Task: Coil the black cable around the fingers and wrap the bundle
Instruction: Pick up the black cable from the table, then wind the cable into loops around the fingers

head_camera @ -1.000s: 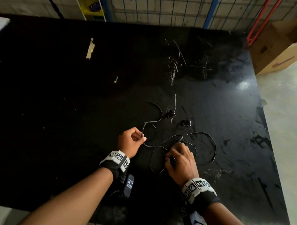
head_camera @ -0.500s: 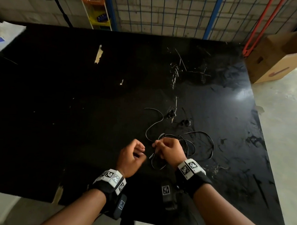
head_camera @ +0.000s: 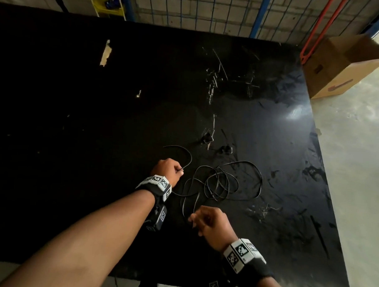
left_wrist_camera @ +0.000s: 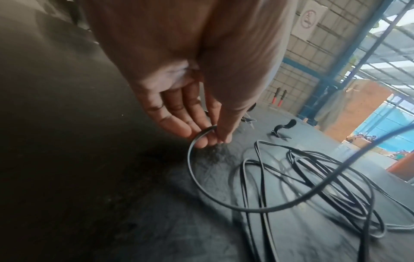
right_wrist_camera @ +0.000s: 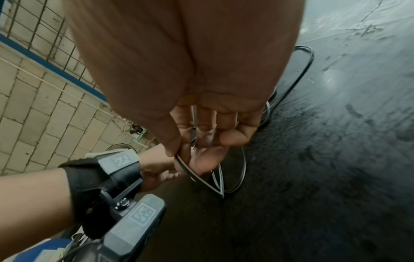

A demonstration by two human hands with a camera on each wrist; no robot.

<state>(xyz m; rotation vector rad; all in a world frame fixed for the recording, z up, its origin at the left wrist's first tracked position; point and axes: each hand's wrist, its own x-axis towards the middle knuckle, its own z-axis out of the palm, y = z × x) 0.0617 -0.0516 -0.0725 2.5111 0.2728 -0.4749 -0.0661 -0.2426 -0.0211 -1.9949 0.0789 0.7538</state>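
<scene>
The thin black cable (head_camera: 217,183) lay in a loose tangle of overlapping loops on the scratched, glossy black table (head_camera: 97,139), towards its near right part, with one wide loop reaching out to the right and a single curved strand arching away on the left. The left hand (head_camera: 168,170) sat at the left edge of the tangle; in the left wrist view its thumb and fingertips (left_wrist_camera: 201,140) pinched one strand of the cable (left_wrist_camera: 280,179), which curved down from the pinch and swept out over the heap of loops. The right hand (head_camera: 211,224) was nearer the person, just on the near side of the loops, and in the right wrist view its thumb and forefinger (right_wrist_camera: 183,156) pinched a doubled bend of the cable (right_wrist_camera: 201,180), while the other fingers hung loosely curled with a strand running behind them. Beyond the tangle two small dark plug-like ends (head_camera: 208,138) lay on the table, close together; I could not tell how they joined the cable. Both wrists wore black bands with white patterned marker tags (head_camera: 158,182). A torn pale strip of tape (head_camera: 106,53) was stuck on the far left of the table. Past the table's far edge stood a wire mesh fence with blue posts (head_camera: 258,16), and at the right an open brown cardboard box (head_camera: 344,65) sat on the grey concrete floor (head_camera: 356,172).
</scene>
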